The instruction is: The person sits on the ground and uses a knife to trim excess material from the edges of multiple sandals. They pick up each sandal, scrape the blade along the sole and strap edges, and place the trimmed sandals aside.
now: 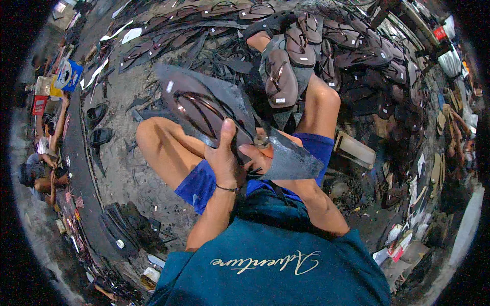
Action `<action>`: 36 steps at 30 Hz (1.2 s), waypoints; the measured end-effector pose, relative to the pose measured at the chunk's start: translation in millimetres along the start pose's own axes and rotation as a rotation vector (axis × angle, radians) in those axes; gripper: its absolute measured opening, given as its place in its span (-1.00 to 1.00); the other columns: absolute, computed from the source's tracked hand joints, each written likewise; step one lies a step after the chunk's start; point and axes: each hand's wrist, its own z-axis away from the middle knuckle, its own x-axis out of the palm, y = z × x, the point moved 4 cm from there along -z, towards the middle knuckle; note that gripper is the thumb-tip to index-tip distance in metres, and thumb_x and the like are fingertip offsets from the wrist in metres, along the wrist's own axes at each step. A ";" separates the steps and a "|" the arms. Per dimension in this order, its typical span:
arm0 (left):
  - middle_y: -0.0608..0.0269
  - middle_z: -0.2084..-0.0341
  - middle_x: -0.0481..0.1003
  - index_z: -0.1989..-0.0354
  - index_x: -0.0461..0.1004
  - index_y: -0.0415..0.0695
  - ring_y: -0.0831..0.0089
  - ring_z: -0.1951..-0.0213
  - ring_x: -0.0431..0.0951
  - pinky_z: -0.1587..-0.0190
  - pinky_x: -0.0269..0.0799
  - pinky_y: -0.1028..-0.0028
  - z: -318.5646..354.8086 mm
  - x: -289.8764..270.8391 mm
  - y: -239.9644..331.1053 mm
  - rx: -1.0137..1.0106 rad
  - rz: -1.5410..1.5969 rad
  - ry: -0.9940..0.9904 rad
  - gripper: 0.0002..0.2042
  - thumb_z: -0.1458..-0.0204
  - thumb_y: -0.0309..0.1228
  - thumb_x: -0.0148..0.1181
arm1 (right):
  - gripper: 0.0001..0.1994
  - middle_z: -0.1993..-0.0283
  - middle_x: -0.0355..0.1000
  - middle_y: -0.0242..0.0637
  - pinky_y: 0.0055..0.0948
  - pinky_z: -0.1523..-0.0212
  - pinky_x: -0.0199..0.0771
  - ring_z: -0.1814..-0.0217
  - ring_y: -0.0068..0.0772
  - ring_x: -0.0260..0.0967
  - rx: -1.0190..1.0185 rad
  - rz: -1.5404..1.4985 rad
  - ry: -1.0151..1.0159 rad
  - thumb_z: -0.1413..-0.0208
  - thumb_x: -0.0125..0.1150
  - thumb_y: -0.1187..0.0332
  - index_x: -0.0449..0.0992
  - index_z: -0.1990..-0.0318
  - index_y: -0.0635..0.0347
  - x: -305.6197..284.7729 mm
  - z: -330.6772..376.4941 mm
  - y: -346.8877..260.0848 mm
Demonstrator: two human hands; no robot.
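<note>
A dark brown flip-flop [206, 109] with glossy straps and a small white label is tilted up in front of me. Its sole is still joined to a larger, rough-edged dark sheet [298, 158] that spreads out to the right. My left hand [224, 158] grips it near one end, thumb lying on the footbed. Close beside it, my right hand [256, 157] has its fingers curled at the sheet's edge, and the sheet partly covers it. A small metallic piece [262, 136] shows by those fingers; its kind is hidden.
Between my bent knees and beyond lie several brown flip-flops [280, 76], some on untrimmed sheets. Dark scraps litter the ground. A pale block [356, 150] sits right of my leg, dark sandals [99, 135] at left. Another person [46, 168] sits at the far left.
</note>
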 end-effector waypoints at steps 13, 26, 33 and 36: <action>0.41 0.18 0.54 0.02 0.51 0.06 0.48 0.12 0.54 0.05 0.49 0.38 12.4 -19.9 34.9 -0.225 0.282 0.005 -0.67 -0.14 -0.06 0.24 | -0.67 0.29 0.57 -0.16 -0.43 0.42 0.47 0.48 -0.33 0.44 0.085 0.256 0.033 -0.06 0.37 0.42 0.58 -0.01 0.22 -29.9 120.7 20.5; 0.30 0.00 0.52 -0.11 0.43 -0.10 0.39 -0.01 0.50 -0.15 0.35 0.34 28.6 -76.1 11.5 -0.143 0.029 0.079 -0.61 -0.28 -0.09 0.05 | -0.72 0.37 0.55 -0.11 -0.31 0.43 0.52 0.46 -0.20 0.53 0.189 0.217 -0.099 -0.17 0.30 0.26 0.58 0.01 0.16 2.0 75.7 2.4; 0.27 0.01 0.53 -0.11 0.42 -0.12 0.39 -0.01 0.51 -0.16 0.34 0.34 35.5 -75.6 18.6 -0.166 0.101 -0.045 -0.61 -0.30 -0.10 0.01 | -0.71 0.33 0.56 -0.07 -0.27 0.37 0.56 0.40 -0.12 0.56 0.115 0.173 -0.110 -0.18 0.28 0.22 0.59 0.03 0.18 23.9 43.6 1.9; 0.25 0.05 0.55 -0.08 0.43 -0.13 0.38 0.00 0.51 -0.15 0.35 0.33 36.8 -73.3 22.0 -0.159 0.135 0.000 -0.61 -0.30 -0.09 0.02 | -0.71 0.34 0.56 -0.07 -0.28 0.37 0.56 0.40 -0.13 0.56 0.173 0.179 -0.126 -0.18 0.28 0.24 0.59 0.02 0.18 7.1 72.8 1.6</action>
